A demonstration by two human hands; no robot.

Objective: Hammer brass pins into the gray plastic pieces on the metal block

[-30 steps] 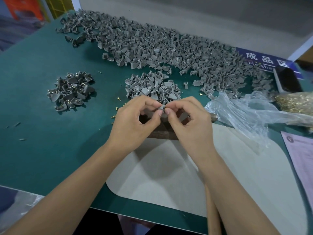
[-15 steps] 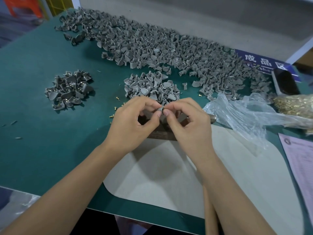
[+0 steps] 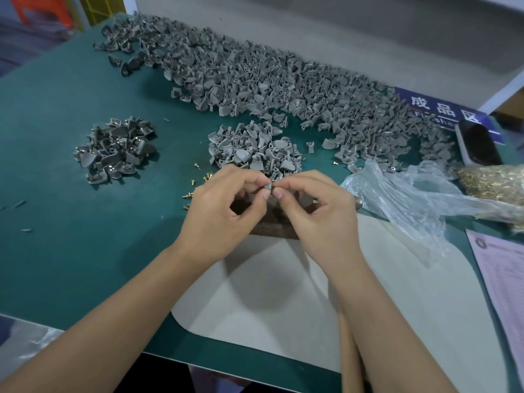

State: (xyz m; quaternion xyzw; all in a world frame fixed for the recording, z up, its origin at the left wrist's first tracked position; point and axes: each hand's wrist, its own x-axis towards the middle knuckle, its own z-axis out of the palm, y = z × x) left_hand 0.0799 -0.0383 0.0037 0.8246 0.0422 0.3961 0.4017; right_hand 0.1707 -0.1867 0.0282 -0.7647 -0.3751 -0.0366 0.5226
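In the middle of the frame, both hands, left hand [image 3: 218,211] and right hand [image 3: 320,217], pinch one small gray piece [image 3: 270,185] with curled fingertips above the dark metal block [image 3: 273,228].

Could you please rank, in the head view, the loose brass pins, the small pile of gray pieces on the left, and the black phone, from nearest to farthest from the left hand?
1. Loose brass pins: just left of the left hand, on the green mat.
2. Small pile of gray pieces: farther left, standing apart.
3. Black phone: far right, beyond the right hand.
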